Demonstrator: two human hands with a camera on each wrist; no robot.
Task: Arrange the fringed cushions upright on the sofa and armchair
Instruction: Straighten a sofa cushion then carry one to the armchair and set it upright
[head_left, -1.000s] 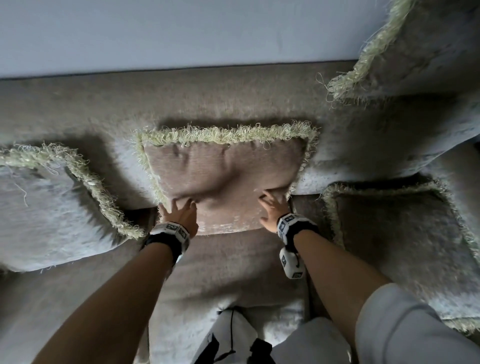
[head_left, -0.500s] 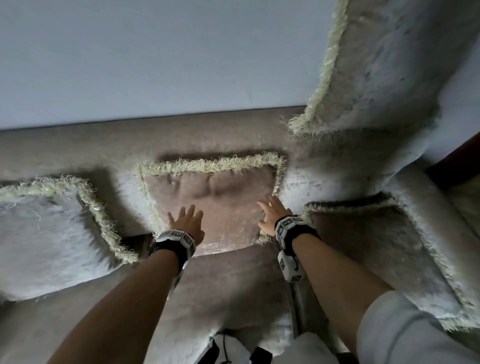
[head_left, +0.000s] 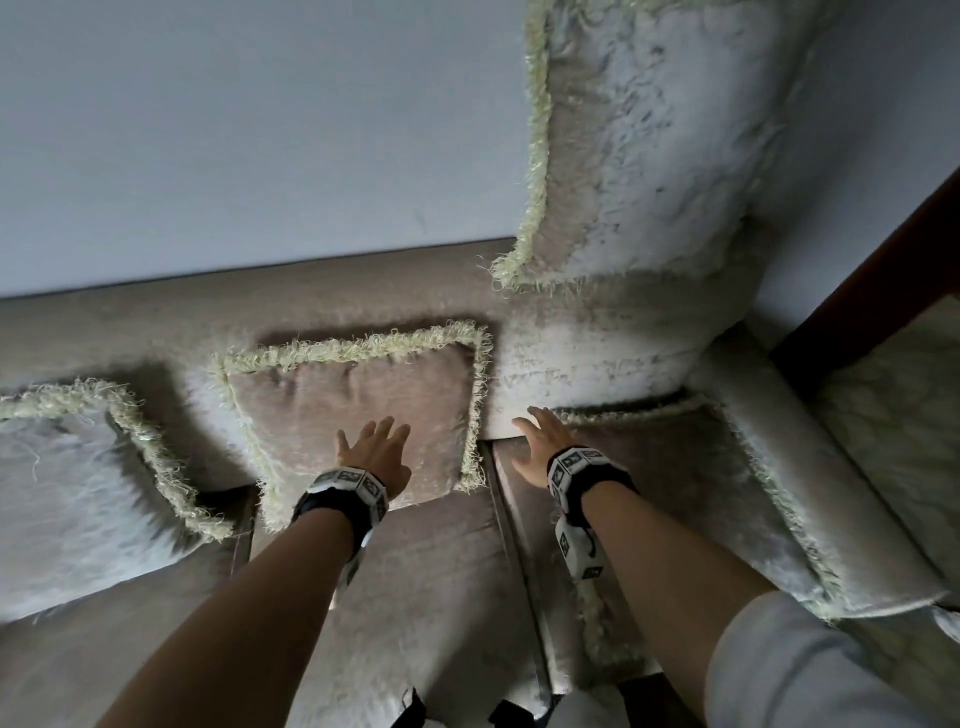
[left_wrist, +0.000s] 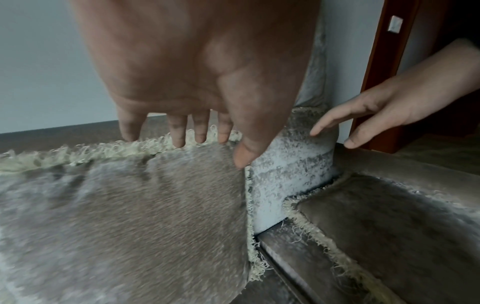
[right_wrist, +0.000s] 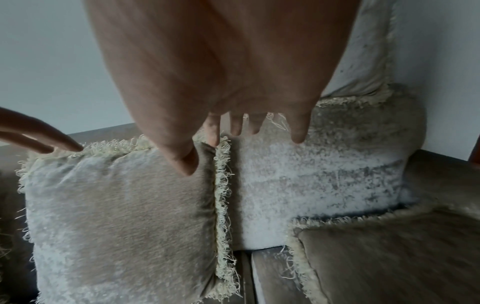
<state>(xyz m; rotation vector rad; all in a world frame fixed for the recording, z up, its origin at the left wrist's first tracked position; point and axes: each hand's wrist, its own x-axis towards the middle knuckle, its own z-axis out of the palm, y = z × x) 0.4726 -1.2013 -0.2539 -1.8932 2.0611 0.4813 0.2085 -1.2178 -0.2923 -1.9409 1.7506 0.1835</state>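
A beige cushion with a pale fringe (head_left: 358, 410) (left_wrist: 130, 216) (right_wrist: 116, 205) stands upright against the sofa back (head_left: 130, 322). My left hand (head_left: 371, 441) (left_wrist: 207, 144) is in front of its lower face, fingers straight and spread, holding nothing. My right hand (head_left: 532, 436) (right_wrist: 233, 144) is open just past the cushion's right edge, over the seat gap. A second fringed cushion (head_left: 67, 493) leans at the left. A third (head_left: 701, 493) lies flat on the right seat. Another (head_left: 649, 156) stands high on the sofa's corner against the wall.
The sofa seat (head_left: 426, 571) stretches towards me between my arms. A padded sofa arm (head_left: 810, 467) bounds the right side. Beyond it is a dark wooden door frame (head_left: 857, 270). A plain pale wall (head_left: 260, 130) rises behind the sofa.
Both hands have come off the middle cushion's lower corners. The left hand shifted towards its centre, the right hand moved off its right edge, and the head view tilted up and right.
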